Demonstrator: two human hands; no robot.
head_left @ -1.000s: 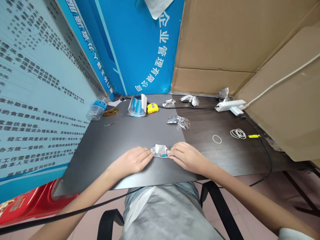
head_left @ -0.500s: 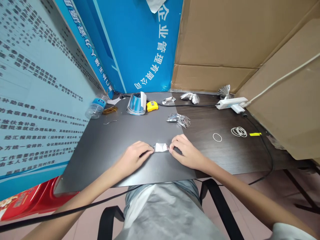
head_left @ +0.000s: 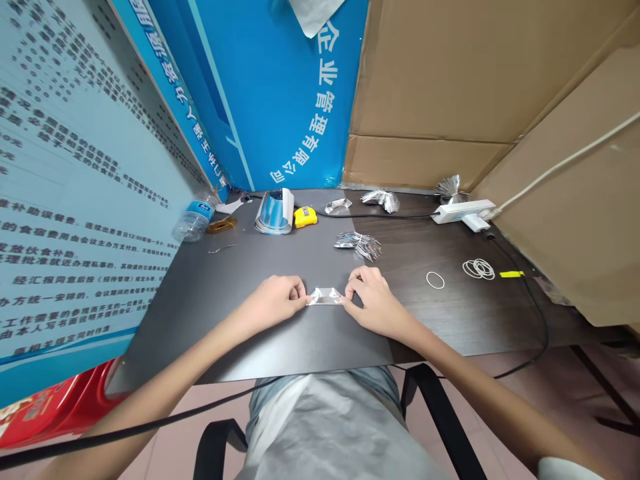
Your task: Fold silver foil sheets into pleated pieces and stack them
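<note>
A small silver foil strip (head_left: 325, 296) lies flat across the grey mat near the table's front, its two ends folded inward. My left hand (head_left: 285, 297) pinches the strip's left end between thumb and fingers. At the right end, my right hand (head_left: 363, 296) holds the foil the same way, fingers curled. Just beyond my hands sits a tied bundle of silver strips (head_left: 358, 245). Farther back are a single folded foil piece (head_left: 338, 205) and another silver bundle (head_left: 381, 200).
Along the back stand a plastic bottle (head_left: 194, 220), brown tape (head_left: 221, 224), a blue-white roll (head_left: 275, 212), a yellow tape measure (head_left: 305, 217) and a white power strip (head_left: 463, 211) with cables. White rubber bands (head_left: 479, 269) and a yellow strip (head_left: 511, 274) lie right.
The foil's ends now show as folded-in corners between my fingers. My left hand's fingers have curled more, and the view has shifted slightly.
</note>
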